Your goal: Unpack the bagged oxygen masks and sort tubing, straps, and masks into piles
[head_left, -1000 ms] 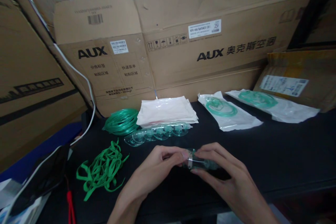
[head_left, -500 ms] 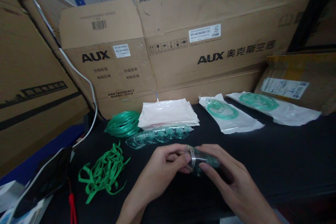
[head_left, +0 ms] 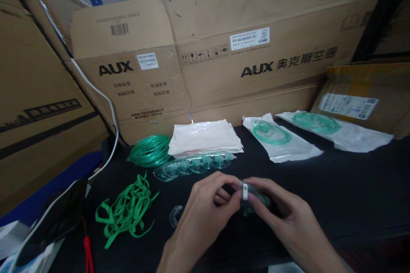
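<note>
Both of my hands meet over the black tabletop around a clear green-tinted oxygen mask [head_left: 256,198]. A short silvery nose clip [head_left: 245,192] stands across the mask between my two thumbs. My left hand [head_left: 214,204] pinches the mask's edge by the clip, thumb and index finger pressed together. My right hand [head_left: 282,211] wraps around the mask's right side, its thumb close against the clip. My fingers hide much of the mask. Beside my left wrist lie several small shiny pieces [head_left: 175,215], partly covered by the hand.
A row of clear masks [head_left: 195,164] lies before a stack of white pouches [head_left: 205,136]. Coiled green tubing [head_left: 150,150] and green elastic straps [head_left: 128,211] are on the left. Two pouches with tubing [head_left: 282,138] [head_left: 333,130] lie right. Cardboard boxes [head_left: 211,89] stand behind.
My hands have shifted slightly right with the mask and turned it. My left thumb and finger now sit right at the clip. The small shiny pieces by my left wrist have come into view.
</note>
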The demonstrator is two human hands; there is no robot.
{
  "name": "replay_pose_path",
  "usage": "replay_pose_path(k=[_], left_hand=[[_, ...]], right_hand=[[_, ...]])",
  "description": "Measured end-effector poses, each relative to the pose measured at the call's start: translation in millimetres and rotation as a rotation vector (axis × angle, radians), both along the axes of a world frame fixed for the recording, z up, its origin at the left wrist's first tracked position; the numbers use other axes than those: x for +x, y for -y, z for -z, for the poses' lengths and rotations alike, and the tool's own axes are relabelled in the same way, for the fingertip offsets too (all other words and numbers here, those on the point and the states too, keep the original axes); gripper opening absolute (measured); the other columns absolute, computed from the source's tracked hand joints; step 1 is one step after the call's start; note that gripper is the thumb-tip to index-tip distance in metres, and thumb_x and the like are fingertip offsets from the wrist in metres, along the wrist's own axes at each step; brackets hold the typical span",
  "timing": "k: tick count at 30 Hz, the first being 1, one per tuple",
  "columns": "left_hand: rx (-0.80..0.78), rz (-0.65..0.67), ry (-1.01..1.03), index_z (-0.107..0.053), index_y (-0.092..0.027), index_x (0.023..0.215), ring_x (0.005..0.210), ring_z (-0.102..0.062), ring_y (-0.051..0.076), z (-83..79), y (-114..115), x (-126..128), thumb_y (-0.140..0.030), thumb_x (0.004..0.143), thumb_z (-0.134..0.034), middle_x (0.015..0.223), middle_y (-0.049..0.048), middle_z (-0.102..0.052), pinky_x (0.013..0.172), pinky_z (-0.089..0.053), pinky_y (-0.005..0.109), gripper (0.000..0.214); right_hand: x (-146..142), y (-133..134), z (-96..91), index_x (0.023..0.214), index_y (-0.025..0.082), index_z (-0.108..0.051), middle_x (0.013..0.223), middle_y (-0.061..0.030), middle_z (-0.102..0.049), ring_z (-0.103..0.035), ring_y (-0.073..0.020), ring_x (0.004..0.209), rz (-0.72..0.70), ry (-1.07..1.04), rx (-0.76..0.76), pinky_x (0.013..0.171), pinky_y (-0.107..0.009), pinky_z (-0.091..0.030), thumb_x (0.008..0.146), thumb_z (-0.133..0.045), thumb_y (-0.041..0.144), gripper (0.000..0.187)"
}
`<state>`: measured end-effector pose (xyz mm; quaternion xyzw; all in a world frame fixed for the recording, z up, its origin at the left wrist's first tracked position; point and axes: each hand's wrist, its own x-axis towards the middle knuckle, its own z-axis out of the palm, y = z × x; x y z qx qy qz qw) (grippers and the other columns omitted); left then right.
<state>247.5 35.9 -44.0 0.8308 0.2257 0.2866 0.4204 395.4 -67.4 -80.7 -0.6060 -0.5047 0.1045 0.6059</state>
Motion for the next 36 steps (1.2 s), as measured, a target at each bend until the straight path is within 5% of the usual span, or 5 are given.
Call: replay_pose_path(k=[10,20,36], left_hand=[[0.136,-0.010,-0.021,-0.073,-0.019,0.091,0.074,-0.061,0.013,-2.0,2.6,3.2,-0.031,0.096,-0.065,0.088,0.0017,-0.066,0.066,-0.050,0.023,0.015],[0.170,-0.043,-0.009,-0.078,-0.019,0.093,0.071,-0.060,0.013,4.2,4.7,6.3,-0.027,0.093,-0.069,0.084,0.0014,-0.066,0.065,-0.046,0.022,0.012],[-0.012,-0.099,-0.077,-0.070,-0.022,0.083,0.075,-0.065,0.018,-5.2,-9.2,4.6,-0.042,0.087,-0.068,0.086,0.0037,-0.069,0.060,-0.051,0.023,0.021]], right_hand=[[2.8,-0.3,7.1,0.105,0.020,-0.076,0.105,-0.0095,-0.079,-0.076,-0.0257,0.095,0.097,0.050,-0.013,0.085,-0.031,-0.062,0.091,-0.067,0.034,0.022],[1.5,1.8,6.4,0.106,0.020,-0.077,0.103,-0.0086,-0.078,-0.075,-0.0223,0.094,0.089,0.077,-0.007,0.083,-0.027,-0.059,0.091,-0.069,0.031,0.020],[-3.8,0.0,-4.1,0.120,0.026,-0.071,0.114,-0.0044,-0.072,-0.068,-0.0173,0.108,-0.077,0.051,-0.007,0.094,-0.023,-0.052,0.097,-0.062,0.022,0.025]])
